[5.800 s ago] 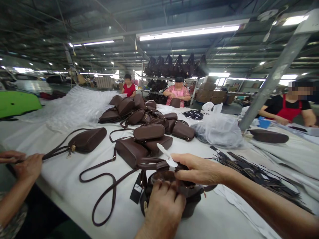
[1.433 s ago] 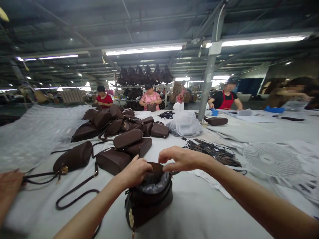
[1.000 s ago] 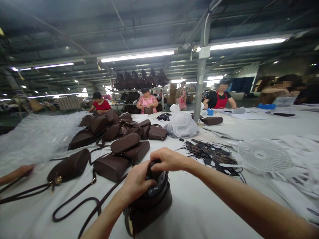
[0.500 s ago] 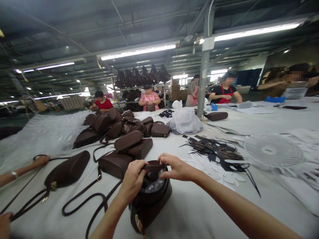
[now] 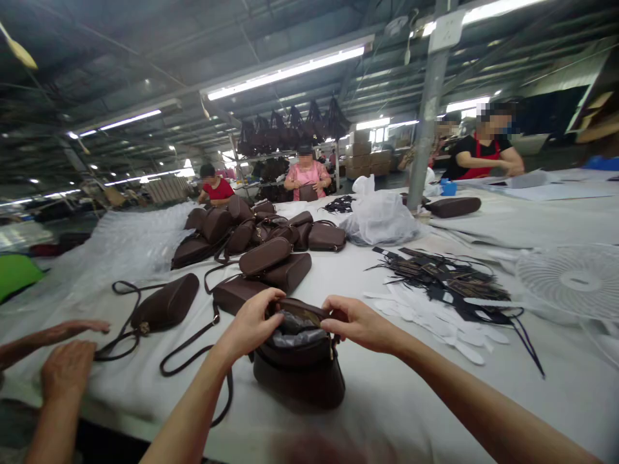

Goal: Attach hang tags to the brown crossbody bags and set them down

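A dark brown handbag (image 5: 300,377) stands upright on the white-covered table in front of me, its mouth spread wide. Clear plastic stuffing (image 5: 297,336) shows inside. My left hand (image 5: 256,325) pinches the left side of the bag's rim, thumb inside. At the opposite side my right hand (image 5: 355,322) grips the rim with its fingers closed. The bag's strap (image 5: 193,351) loops over the table to the left. Just behind, more brown handbags (image 5: 264,256) lie stacked close to my left hand.
At left, a co-worker's hands (image 5: 70,361) rest near another brown bag (image 5: 167,301). Further back are a bag pile (image 5: 232,225), bubble wrap (image 5: 130,241) and a white plastic sack (image 5: 382,216). Black hang tags (image 5: 440,277), white paper pieces (image 5: 440,322) and a fan (image 5: 575,280) are at right.
The bag in my hands has turned and its mouth is wider, with more stuffing showing. The co-worker's hands have let go of the left bag's strap. My view has shifted left.
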{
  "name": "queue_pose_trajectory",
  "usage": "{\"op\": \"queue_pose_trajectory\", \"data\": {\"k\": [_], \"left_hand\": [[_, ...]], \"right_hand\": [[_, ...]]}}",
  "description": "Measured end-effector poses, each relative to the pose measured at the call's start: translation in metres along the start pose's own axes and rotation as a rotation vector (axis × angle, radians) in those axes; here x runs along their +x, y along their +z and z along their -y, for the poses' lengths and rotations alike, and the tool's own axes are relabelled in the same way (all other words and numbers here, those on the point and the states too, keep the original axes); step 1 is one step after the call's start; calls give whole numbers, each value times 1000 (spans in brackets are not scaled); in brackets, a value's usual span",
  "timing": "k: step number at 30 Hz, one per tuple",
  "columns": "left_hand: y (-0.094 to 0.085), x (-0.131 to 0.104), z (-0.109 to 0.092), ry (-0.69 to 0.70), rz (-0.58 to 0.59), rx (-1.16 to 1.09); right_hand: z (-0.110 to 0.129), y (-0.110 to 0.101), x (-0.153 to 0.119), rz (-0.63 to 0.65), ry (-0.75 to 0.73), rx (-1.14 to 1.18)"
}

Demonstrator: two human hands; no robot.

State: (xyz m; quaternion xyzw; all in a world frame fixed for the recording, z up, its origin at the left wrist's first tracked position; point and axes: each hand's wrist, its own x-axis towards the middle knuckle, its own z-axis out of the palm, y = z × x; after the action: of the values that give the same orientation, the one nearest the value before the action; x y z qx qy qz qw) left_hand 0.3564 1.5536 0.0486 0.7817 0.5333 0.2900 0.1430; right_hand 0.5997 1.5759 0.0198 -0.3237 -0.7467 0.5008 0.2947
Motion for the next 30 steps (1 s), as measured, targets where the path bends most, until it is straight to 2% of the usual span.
{"op": "queue_pose_trajectory", "data": {"k": [3,4,7,9,11,15,19,23,27,30], "left_hand": [[8,-15,-25,258,-209,174],[14,-21,-33,352,-223,208],[37,-36,-49,542,-95,260],[53,-40,-52,526,-62,316],[65,-41,-53,448,-86,393],[81,-40,-57,326,-59,530],[93,-41,-61,332,-113,634],[96,-39,-53,392,-203,653],[95,-37,-44,430,-253,567],[95,-38,-42,373,-277,485]], "right_hand": [[-3,2,-2,27,36,286],[-3,3,-3,14,34,331],[-4,6,-7,-33,0,368],[-5,8,-12,-62,-66,307],[-7,11,-20,-78,-138,176],[-28,21,-37,-93,-182,-12],[-57,39,-42,-255,-220,-92],[-71,57,-38,-379,-327,-151],[-75,72,-38,-432,-254,-1],[-76,86,-34,-434,-144,66]]}}
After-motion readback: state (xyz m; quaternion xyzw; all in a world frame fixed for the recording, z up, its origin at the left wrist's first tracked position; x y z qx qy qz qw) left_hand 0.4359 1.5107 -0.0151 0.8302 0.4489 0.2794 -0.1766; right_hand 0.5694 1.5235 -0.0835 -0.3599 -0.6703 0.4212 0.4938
